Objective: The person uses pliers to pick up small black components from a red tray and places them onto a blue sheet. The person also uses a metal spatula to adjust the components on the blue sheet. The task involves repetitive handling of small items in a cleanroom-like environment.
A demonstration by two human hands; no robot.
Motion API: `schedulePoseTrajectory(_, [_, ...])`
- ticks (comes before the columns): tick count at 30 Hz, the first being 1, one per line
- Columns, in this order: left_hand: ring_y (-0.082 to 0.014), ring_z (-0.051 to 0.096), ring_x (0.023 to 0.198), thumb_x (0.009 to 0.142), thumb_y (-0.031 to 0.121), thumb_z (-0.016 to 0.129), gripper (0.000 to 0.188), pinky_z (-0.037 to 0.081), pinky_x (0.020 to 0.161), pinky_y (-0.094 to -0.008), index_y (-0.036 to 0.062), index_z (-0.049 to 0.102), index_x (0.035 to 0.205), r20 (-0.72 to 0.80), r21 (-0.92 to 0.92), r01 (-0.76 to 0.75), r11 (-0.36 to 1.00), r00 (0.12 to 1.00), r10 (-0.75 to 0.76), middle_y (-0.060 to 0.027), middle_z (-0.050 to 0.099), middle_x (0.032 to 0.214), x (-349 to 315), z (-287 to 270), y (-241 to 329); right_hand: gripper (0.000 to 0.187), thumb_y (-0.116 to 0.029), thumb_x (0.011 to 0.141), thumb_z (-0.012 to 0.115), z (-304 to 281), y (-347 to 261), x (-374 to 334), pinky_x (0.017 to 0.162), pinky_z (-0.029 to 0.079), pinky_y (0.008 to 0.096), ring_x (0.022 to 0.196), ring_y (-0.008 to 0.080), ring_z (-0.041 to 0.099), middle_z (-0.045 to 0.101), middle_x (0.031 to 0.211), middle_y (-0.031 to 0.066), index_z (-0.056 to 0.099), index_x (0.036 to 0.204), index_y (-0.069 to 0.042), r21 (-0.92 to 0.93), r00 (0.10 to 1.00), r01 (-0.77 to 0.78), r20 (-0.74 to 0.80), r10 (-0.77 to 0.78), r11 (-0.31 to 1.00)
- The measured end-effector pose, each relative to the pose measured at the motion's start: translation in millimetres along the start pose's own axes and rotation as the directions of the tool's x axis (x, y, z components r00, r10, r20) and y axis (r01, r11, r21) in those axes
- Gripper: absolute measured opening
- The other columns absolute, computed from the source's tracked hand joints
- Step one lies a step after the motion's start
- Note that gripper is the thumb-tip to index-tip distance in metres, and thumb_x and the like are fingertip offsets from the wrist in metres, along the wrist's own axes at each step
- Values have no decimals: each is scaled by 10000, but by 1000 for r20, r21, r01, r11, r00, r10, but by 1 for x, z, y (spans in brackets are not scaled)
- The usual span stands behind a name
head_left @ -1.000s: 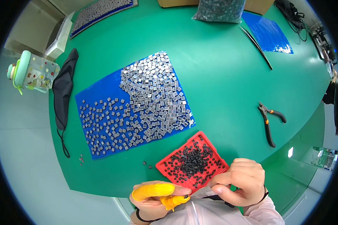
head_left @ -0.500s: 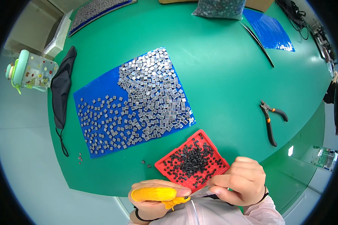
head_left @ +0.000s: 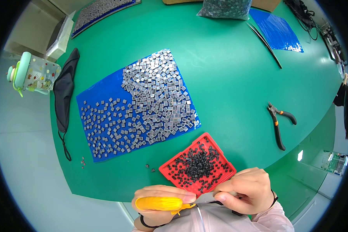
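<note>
My left hand (head_left: 155, 193) is closed around a soft, wrinkled yellow bundle (head_left: 158, 203) with a loose, ragged end. A tiny dark piece (head_left: 192, 204) shows at the thumb tip, beside that end. Over the lower right edge of a red tray (head_left: 174, 167), the thumb and fingers of my right hand (head_left: 246, 190) are pinched together. Whatever lies between them is too small to name. Many small black parts (head_left: 198, 164) lie in the tray, heaped in its middle and scattered around. Both hands are at the tray's near side, apart from each other.
A blue sheet (head_left: 106, 87) covered with small grey metal squares (head_left: 158, 92) lies left of centre. Orange-and-black cutting pliers (head_left: 276, 123) and tweezers (head_left: 265, 44) are to the right. A black mask (head_left: 64, 92) and a cup (head_left: 40, 73) stand left; a filled bag (head_left: 226, 8) sits at the back.
My right hand has dropped slightly toward me, fingers still pinched. The yellow bundle's loose end hangs less low below my left thumb. The tray stays in place.
</note>
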State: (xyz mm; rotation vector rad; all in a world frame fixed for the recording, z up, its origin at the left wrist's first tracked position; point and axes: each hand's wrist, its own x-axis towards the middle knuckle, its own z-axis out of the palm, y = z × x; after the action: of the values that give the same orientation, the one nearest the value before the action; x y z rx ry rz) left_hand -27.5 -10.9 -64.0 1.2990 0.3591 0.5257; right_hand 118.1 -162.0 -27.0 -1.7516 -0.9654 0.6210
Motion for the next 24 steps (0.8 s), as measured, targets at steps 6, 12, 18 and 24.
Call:
schedulePoseTrajectory(6, [-220, 704, 729, 676, -87, 676, 177, 576, 643, -287, -29, 717, 838, -24, -22, 29, 999, 999, -29, -136, 719, 846, 2, 4, 4, 66, -100, 825, 675, -4, -3, 1, 425, 379, 243, 445, 106, 524, 627, 604, 2, 709, 822, -43, 120, 981, -177, 108, 164, 977])
schedulePoseTrajectory(12, [-224, 672, 611, 746, -19, 673, 34, 549, 547, -285, -48, 673, 763, -27, 82, 10, 997, 1000, -7, -153, 687, 742, 3, 3, 3, 82, -88, 852, 672, -14, -2, -2, 508, 476, 229, 561, 128, 626, 679, 729, 61, 687, 891, -17, 248, 944, -302, 211, 253, 920])
schedulePoseTrajectory(18, [-227, 593, 440, 843, 59, 648, 186, 503, 387, -292, -19, 558, 700, -139, 20, 23, 1000, 990, -20, -172, 617, 601, 4, 11, 2, 57, -77, 833, 669, -14, 3, -7, 475, 440, 240, 516, 126, 577, 658, 687, 51, 682, 855, -26, 94, 979, -163, -106, 172, 982])
schedulePoseTrajectory(24, [-242, 613, 534, 778, -7, 704, 140, 531, 472, -336, -40, 568, 790, -157, -348, 160, 924, 961, -225, -178, 627, 679, 0, 9, 8, 180, -18, 713, 682, -10, 8, -1, 543, 382, 313, 546, 172, 514, 584, 653, 8, 683, 890, -50, -389, 954, -28, -286, -92, 921])
